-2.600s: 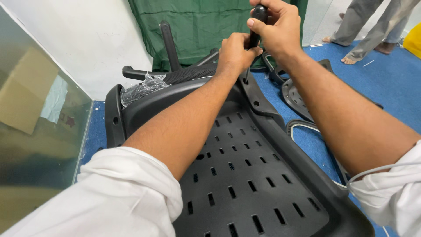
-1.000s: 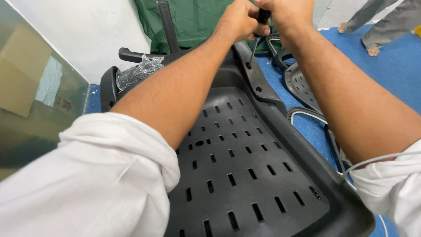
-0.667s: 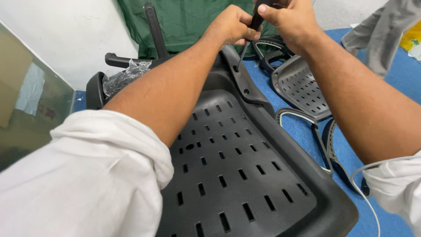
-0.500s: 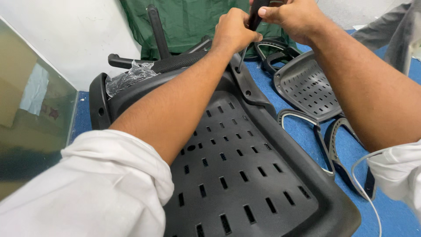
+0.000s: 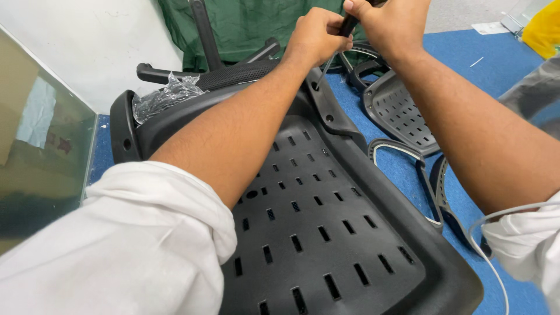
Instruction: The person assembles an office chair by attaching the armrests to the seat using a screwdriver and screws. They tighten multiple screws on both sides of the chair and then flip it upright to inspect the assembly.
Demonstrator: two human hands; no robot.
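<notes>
A large black plastic chair shell (image 5: 326,233) with rows of slots lies in front of me, its far edge raised. At that far edge my left hand (image 5: 315,36) and my right hand (image 5: 391,23) both grip a black-handled screwdriver (image 5: 348,24). Its thin metal shaft (image 5: 326,63) slants down to a bracket on the shell's upper rim. My forearms stretch across the shell, white sleeves rolled up at both elbows.
A smaller slotted black panel (image 5: 402,111) and curved black frame pieces (image 5: 431,175) lie on the blue floor to the right. Crumpled clear plastic wrap (image 5: 166,96) sits on an armrest at the left. Green cloth (image 5: 245,23) hangs behind. A glass pane (image 5: 41,151) stands on the left.
My view has shifted a little, showing more of the floor parts on the right. Both hands stay on the screwdriver at the shell's far edge.
</notes>
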